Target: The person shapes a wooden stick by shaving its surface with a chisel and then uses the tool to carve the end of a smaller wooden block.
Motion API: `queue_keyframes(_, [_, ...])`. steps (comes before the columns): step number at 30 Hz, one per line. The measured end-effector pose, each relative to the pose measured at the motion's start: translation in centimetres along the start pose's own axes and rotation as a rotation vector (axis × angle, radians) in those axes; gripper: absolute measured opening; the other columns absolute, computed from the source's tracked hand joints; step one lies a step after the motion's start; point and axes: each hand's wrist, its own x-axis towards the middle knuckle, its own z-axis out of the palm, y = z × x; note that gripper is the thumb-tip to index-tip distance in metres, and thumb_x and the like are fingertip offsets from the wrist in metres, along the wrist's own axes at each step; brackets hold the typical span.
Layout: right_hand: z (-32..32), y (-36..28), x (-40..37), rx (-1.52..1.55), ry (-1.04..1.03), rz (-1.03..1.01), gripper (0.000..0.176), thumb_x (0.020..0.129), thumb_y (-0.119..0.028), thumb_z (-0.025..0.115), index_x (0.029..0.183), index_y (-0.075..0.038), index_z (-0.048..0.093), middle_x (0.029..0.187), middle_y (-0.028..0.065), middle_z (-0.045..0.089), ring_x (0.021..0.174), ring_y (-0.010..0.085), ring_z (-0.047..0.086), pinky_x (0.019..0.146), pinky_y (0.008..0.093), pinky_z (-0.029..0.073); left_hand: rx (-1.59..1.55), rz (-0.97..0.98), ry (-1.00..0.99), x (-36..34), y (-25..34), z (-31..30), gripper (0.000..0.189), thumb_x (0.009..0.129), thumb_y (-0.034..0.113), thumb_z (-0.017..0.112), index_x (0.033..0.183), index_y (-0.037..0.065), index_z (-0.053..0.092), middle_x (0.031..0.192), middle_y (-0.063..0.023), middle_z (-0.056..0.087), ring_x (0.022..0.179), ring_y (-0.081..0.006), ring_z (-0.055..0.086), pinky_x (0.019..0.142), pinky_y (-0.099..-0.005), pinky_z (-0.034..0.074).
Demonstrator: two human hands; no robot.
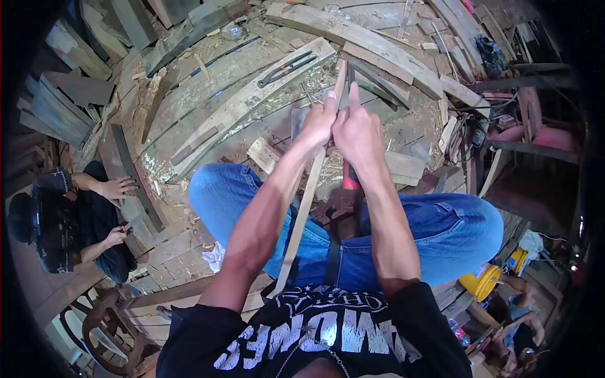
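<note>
A long, thin wooden strip [301, 217] runs from against my shirt up between my forearms, its far end beyond my hands. My left hand [319, 121] is closed around this strip. Right beside it, touching or nearly so, my right hand [358, 131] is closed with the index finger stretched forward along a narrow dark bar [351, 74]. A red handle-like part [350, 175] shows below that wrist; the bar and the red part look like one tool, though its kind is hidden by my grip. Both hands are above my crossed legs, in blue jeans [233, 195].
Pincers [287, 69] with orange-marked handles lie on a curved plank [242, 113] ahead. Another long curved plank [362, 41] lies farther off, among shavings and offcuts. At left, a person [69, 214] sits with hands at a dark board [135, 179]. A yellow bucket [484, 283] stands at right.
</note>
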Motion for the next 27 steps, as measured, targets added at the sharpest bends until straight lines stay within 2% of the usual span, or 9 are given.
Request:
queue_keyframes(1, [0.5,0.0,-0.5,0.0,0.002,-0.003,0.051,0.086,-0.012,0.05,0.133,0.006,0.046,0.075,0.0305,0.062,0.072,0.0451,0.065,0.072,0.051,0.052,-0.001,0.004,0.001,0.1,0.4,-0.7,0.067,0.099,0.05,0.032,0.072,-0.005,0.06,0.068,-0.0101,0.06,0.062,-0.0197,0.056,0.057,-0.0374,0.044])
queue_keyframes(3, [1.0,0.2,-2.7,-0.107,0.038,-0.157,0.05,0.087,-0.015,0.049,0.132,0.006,0.047,0.076,0.0306,0.063,0.075,0.0446,0.065,0.074,0.0516,0.051,-0.022,-0.093,-0.06,0.2,1.0,-1.1,0.055,0.103,0.044,0.029,0.096,0.0,0.062,0.073,-0.0031,0.057,0.065,-0.0123,0.051,0.06,-0.0303,0.044])
queue_keyframes(4, [0.6,0.0,-2.8,-0.062,-0.07,-0.02,0.049,0.087,-0.015,0.048,0.132,0.006,0.048,0.078,0.0313,0.062,0.077,0.0449,0.064,0.077,0.0525,0.05,-0.024,-0.078,-0.061,0.8,1.6,-1.1,0.055,0.103,0.044,0.029,0.096,0.0,0.062,0.073,-0.0031,0.057,0.065,-0.0123,0.051,0.06,-0.0303,0.044])
queue_keyframes(7, [-0.2,-0.5,-1.6,-0.023,-0.106,0.0,0.049,0.086,-0.012,0.049,0.132,0.007,0.047,0.079,0.0324,0.062,0.078,0.046,0.064,0.077,0.0528,0.05,0.029,-0.044,0.0,0.6,1.4,-0.9,0.055,0.102,0.046,0.028,0.084,0.004,0.06,0.071,-0.0026,0.055,0.061,-0.0125,0.049,0.059,-0.0304,0.044])
queue_keyframes(8, [0.3,-0.4,-1.6,-0.058,-0.08,-0.017,0.05,0.085,-0.01,0.05,0.132,0.006,0.047,0.078,0.0327,0.062,0.076,0.0457,0.064,0.076,0.0526,0.05,0.002,-0.046,0.014,0.5,1.5,-1.0,0.065,0.099,0.05,0.03,0.075,-0.002,0.061,0.067,-0.0101,0.059,0.062,-0.0205,0.056,0.06,-0.0358,0.044])
queue_keyframes(12, [0.6,-0.2,-3.5,-0.068,-0.127,0.009,0.05,0.086,-0.011,0.049,0.133,0.005,0.046,0.077,0.0297,0.063,0.073,0.0436,0.065,0.074,0.0496,0.051,0.044,-0.057,0.02,-0.4,2.0,-1.0,0.066,0.099,0.049,0.03,0.074,-0.003,0.062,0.067,-0.0113,0.059,0.063,-0.0207,0.056,0.06,-0.0365,0.044])
queue_keyframes(15, [0.3,-0.4,-2.2,-0.041,-0.078,-0.017,0.05,0.086,-0.011,0.049,0.133,0.005,0.046,0.076,0.0294,0.063,0.072,0.044,0.065,0.074,0.0511,0.051,0.199,-0.037,0.005,-0.3,2.4,-1.0,0.057,0.101,0.046,0.029,0.079,0.003,0.059,0.066,-0.0026,0.053,0.058,-0.0127,0.049,0.054,-0.0323,0.04])
queue_keyframes(19, [0.5,-0.6,-3.6,-0.053,-0.12,-0.006,0.05,0.087,-0.013,0.05,0.134,0.005,0.045,0.075,0.0291,0.063,0.072,0.044,0.065,0.073,0.0508,0.051,0.14,-0.119,0.01,-0.6,2.7,-0.9,0.059,0.101,0.047,0.029,0.081,0.002,0.06,0.067,-0.0033,0.056,0.057,-0.0127,0.049,0.053,-0.0311,0.04])
queue_keyframes(27, [0.6,-0.1,-2.4,-0.068,-0.055,-0.062,0.051,0.087,-0.014,0.05,0.132,0.008,0.045,0.074,0.0319,0.062,0.072,0.0461,0.064,0.073,0.0526,0.052,0.124,-0.055,-0.013,-0.7,1.9,-0.8,0.054,0.102,0.045,0.032,0.086,0.003,0.061,0.072,-0.001,0.056,0.063,-0.01,0.05,0.056,-0.0286,0.041])
